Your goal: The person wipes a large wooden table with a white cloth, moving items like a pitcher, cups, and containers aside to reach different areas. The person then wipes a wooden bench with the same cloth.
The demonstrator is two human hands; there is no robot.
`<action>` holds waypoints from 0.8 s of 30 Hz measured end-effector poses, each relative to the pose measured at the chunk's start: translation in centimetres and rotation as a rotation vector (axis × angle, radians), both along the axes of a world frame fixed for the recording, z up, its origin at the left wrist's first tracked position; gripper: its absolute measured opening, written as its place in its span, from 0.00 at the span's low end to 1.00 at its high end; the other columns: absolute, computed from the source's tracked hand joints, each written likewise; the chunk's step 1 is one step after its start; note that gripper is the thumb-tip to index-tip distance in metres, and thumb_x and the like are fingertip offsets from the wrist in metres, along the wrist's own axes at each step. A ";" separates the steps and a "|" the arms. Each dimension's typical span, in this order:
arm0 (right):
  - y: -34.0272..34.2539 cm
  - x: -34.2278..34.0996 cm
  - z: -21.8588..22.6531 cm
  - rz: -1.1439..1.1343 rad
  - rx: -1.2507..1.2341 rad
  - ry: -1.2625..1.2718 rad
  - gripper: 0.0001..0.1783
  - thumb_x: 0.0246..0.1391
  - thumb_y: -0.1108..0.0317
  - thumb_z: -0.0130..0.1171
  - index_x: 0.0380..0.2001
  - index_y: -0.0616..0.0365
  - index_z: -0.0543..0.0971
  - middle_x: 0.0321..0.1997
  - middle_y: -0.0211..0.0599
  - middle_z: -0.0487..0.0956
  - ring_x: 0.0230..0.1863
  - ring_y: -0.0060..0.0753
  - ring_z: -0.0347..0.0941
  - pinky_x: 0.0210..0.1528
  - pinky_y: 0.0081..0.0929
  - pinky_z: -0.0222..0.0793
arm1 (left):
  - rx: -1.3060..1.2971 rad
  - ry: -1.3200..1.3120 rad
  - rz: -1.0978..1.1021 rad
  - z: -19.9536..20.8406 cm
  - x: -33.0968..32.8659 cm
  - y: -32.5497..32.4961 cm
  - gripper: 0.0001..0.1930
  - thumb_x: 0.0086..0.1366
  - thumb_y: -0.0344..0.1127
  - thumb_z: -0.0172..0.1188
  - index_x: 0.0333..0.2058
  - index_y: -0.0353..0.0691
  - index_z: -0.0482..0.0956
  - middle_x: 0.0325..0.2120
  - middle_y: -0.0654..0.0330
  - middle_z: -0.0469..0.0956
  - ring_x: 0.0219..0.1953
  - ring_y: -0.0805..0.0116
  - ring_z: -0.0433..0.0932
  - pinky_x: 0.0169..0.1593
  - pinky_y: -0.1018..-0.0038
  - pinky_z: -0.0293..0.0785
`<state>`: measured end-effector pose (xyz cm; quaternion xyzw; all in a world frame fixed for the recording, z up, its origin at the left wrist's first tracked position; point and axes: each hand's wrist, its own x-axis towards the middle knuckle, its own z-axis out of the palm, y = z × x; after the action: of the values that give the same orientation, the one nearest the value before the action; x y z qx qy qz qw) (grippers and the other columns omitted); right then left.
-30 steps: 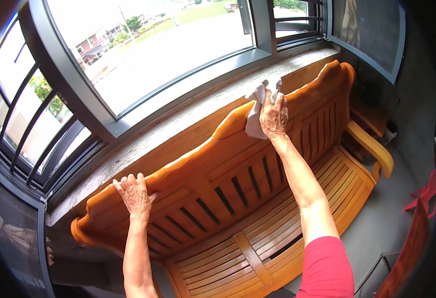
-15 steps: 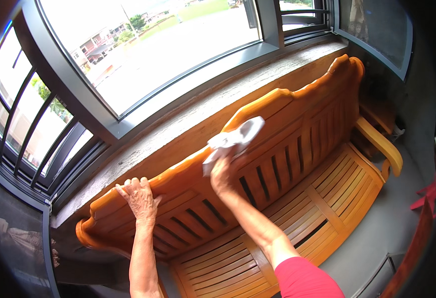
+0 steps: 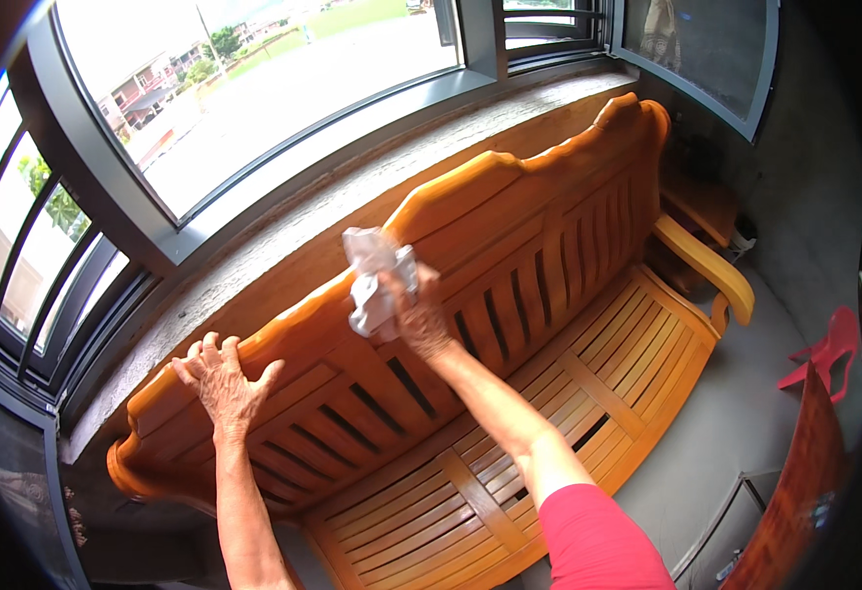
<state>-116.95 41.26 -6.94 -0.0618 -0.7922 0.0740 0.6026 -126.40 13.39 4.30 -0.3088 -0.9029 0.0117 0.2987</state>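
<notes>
A long varnished wooden bench (image 3: 588, 216) with a slatted seat and carved backrest stretches across the view. My right hand (image 3: 419, 313) grips a crumpled white-grey cloth (image 3: 377, 285) against the top of the backrest, near its middle. Part of the cloth hangs over the top rail. Farther left, my left hand (image 3: 223, 388) rests on the same backrest, its fingertips over the upper edge and its thumb spread out to the right. It holds nothing.
Behind the backrest runs a rough stone sill (image 3: 284, 216) below a large framed window (image 3: 333, 133). Barred casements flank it. A red plastic stool (image 3: 829, 349) stands at the right on the grey floor (image 3: 691, 492), near a dark reddish wooden edge (image 3: 795, 482).
My right hand has brought the cloth left and slightly down along the backrest. The whole scene has shifted left in view. My left hand's thumb now spreads wider.
</notes>
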 end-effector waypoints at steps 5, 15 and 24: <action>10.0 3.2 3.0 -0.079 -0.430 0.097 0.42 0.43 0.84 0.54 0.62 0.40 0.58 0.56 0.53 0.56 0.55 0.57 0.57 0.55 0.50 0.61 | -0.041 -0.067 0.090 -0.4 0.0 0.7 0.36 0.43 0.60 0.68 0.48 0.45 0.74 0.54 0.55 0.60 0.61 0.53 0.53 0.67 0.44 0.35; 27.4 11.2 7.0 -0.191 -0.165 -0.433 0.30 0.47 0.68 0.59 0.55 0.31 0.71 0.54 0.40 0.62 0.52 0.48 0.62 0.45 0.46 0.65 | 0.139 0.098 -0.163 1.6 9.2 19.8 0.50 0.42 0.48 0.75 0.64 0.52 0.57 0.64 0.48 0.48 0.66 0.45 0.46 0.67 0.47 0.41; 47.5 16.2 6.9 -0.610 0.121 -0.448 0.23 0.54 0.66 0.53 0.55 0.39 0.72 0.54 0.43 0.60 0.50 0.44 0.61 0.41 0.43 0.66 | 0.012 -0.061 -0.523 1.1 16.7 48.7 0.48 0.45 0.52 0.71 0.63 0.44 0.58 0.62 0.53 0.57 0.67 0.55 0.52 0.68 0.50 0.40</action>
<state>-100.75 88.72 -0.03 -0.2737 -0.8524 -0.1708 0.4116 -109.71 62.12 5.41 -0.5299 -0.8012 -0.0807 0.2660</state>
